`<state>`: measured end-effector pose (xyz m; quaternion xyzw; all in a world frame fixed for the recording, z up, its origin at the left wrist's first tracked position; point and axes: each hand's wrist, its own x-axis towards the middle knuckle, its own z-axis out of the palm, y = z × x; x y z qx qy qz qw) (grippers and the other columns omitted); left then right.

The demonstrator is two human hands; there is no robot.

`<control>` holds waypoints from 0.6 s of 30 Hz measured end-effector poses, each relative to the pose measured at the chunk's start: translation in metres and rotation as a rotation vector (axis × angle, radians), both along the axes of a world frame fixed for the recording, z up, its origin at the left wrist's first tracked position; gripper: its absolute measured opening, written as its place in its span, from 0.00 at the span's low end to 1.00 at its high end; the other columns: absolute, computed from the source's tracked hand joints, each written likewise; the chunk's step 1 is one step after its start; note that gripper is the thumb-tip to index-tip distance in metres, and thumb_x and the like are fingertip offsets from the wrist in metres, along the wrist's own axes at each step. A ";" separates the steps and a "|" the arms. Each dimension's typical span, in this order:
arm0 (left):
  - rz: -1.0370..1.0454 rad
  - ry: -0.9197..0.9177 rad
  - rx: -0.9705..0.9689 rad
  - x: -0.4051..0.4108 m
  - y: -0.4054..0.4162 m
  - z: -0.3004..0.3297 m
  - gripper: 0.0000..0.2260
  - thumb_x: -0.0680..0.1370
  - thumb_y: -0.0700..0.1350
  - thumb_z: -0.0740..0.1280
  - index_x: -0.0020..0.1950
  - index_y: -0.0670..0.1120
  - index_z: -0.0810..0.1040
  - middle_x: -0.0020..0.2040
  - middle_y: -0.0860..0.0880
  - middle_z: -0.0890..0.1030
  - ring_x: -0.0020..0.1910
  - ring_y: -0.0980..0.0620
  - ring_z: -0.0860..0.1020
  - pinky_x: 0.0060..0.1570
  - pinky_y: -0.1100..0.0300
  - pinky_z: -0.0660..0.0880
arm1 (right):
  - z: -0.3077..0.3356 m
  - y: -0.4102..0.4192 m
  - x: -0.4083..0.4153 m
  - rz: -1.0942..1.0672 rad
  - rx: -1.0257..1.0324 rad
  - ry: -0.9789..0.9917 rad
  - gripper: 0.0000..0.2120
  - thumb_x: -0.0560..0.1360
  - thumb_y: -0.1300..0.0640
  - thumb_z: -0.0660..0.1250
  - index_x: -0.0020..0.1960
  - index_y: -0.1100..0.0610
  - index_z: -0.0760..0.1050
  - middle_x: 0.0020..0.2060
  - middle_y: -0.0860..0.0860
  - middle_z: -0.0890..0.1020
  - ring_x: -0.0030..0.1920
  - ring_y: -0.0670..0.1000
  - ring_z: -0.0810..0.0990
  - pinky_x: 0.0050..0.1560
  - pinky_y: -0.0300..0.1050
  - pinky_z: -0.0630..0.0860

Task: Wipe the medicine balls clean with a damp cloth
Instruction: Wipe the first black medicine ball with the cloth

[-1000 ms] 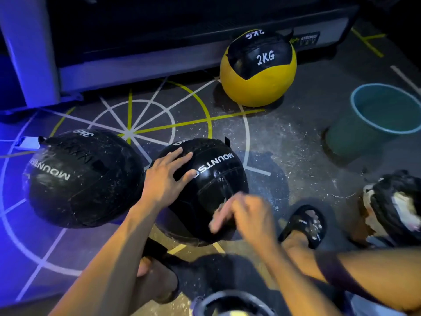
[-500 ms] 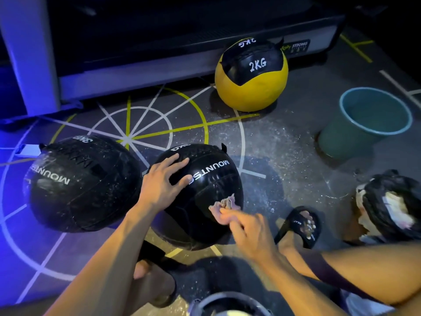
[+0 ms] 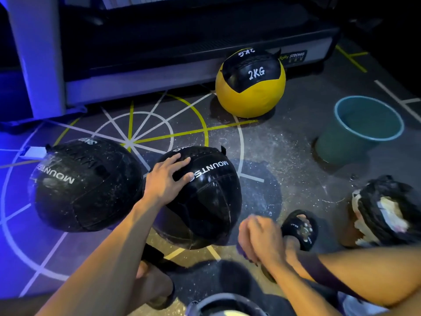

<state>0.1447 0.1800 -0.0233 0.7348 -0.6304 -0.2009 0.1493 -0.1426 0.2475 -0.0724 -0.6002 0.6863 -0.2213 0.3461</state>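
Observation:
Three medicine balls lie on the gym floor. My left hand (image 3: pixel 166 181) rests flat on top of the middle black ball (image 3: pixel 209 201), fingers spread. A second, dusty black ball (image 3: pixel 79 185) touches it on the left. The yellow and black 2KG ball (image 3: pixel 250 96) sits farther back against a machine base. My right hand (image 3: pixel 262 238) is blurred and curled just off the middle ball's lower right side, beside my foot. The cloth it holds is hidden inside the fingers.
A teal bucket (image 3: pixel 337 149) stands at the right. A torn black ball with white stuffing (image 3: pixel 387 213) lies at the far right. My sandalled foot (image 3: pixel 300 229) is next to my right hand. The grey machine base (image 3: pixel 159 78) runs along the back.
My right hand with the cloth has slid down and to the right, off the middle ball's surface. My left hand stays on top of that ball.

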 end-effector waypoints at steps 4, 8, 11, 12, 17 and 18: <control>0.003 -0.028 0.011 -0.007 -0.010 0.004 0.24 0.80 0.65 0.64 0.76 0.64 0.71 0.80 0.58 0.65 0.77 0.45 0.63 0.69 0.42 0.65 | 0.045 -0.035 0.036 -0.094 -0.231 -0.262 0.15 0.82 0.56 0.59 0.59 0.51 0.84 0.51 0.44 0.86 0.50 0.46 0.83 0.50 0.35 0.76; 0.013 -0.042 0.030 -0.008 -0.018 0.003 0.24 0.80 0.66 0.64 0.75 0.65 0.71 0.80 0.59 0.66 0.77 0.46 0.64 0.70 0.41 0.65 | 0.019 -0.010 0.078 0.546 -0.522 0.044 0.20 0.84 0.61 0.57 0.76 0.58 0.67 0.72 0.46 0.74 0.77 0.52 0.64 0.73 0.39 0.68; 0.010 -0.010 0.044 -0.004 -0.018 0.002 0.23 0.80 0.65 0.64 0.76 0.65 0.70 0.80 0.59 0.65 0.78 0.46 0.63 0.70 0.40 0.64 | -0.022 0.023 0.042 0.680 -0.476 0.135 0.19 0.86 0.55 0.52 0.62 0.50 0.82 0.55 0.43 0.86 0.62 0.40 0.76 0.57 0.30 0.72; 0.015 -0.002 0.036 -0.002 -0.019 0.001 0.23 0.80 0.65 0.64 0.76 0.64 0.70 0.80 0.59 0.65 0.78 0.46 0.62 0.70 0.41 0.63 | -0.030 0.030 0.026 0.675 -0.373 0.058 0.16 0.84 0.55 0.57 0.61 0.46 0.82 0.55 0.43 0.86 0.58 0.40 0.80 0.54 0.32 0.74; 0.016 0.044 0.024 0.005 -0.016 0.000 0.23 0.80 0.64 0.64 0.76 0.64 0.71 0.80 0.58 0.65 0.78 0.45 0.63 0.70 0.40 0.62 | -0.029 0.006 0.011 -0.122 0.128 -0.363 0.12 0.73 0.54 0.62 0.42 0.51 0.84 0.36 0.48 0.86 0.41 0.53 0.84 0.44 0.54 0.79; 0.022 0.052 0.021 0.008 -0.015 0.000 0.24 0.80 0.65 0.64 0.76 0.64 0.71 0.80 0.58 0.65 0.78 0.45 0.63 0.70 0.40 0.62 | -0.018 -0.003 0.011 -0.260 0.118 -0.461 0.12 0.75 0.56 0.62 0.40 0.53 0.84 0.35 0.47 0.86 0.41 0.55 0.84 0.43 0.52 0.79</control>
